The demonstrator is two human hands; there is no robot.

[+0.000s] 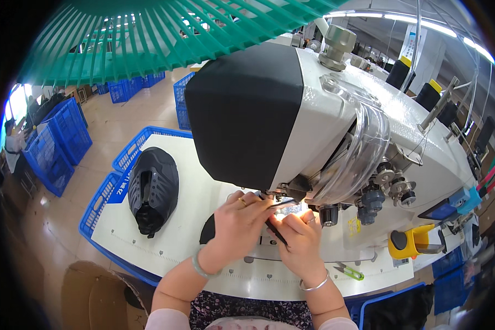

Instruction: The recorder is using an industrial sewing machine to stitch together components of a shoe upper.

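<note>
Blue plastic crates [58, 148] on the floor at far left; a stack of black shoe uppers [153, 190] lying on the white work table [170, 242], well apart from the hands. Left hand [237, 220], fingers curled, pinching a slim black tool [275, 231] beneath the needle area of the large white-and-black sewing machine [313, 121]; right hand [300, 242] just beside it, fingers bent, pressing down a black fabric piece [208, 230] that lies flat on the table under both hands. Green-handled thread snips [347, 270] and a yellow device [412, 242] on the table to the right.
</note>
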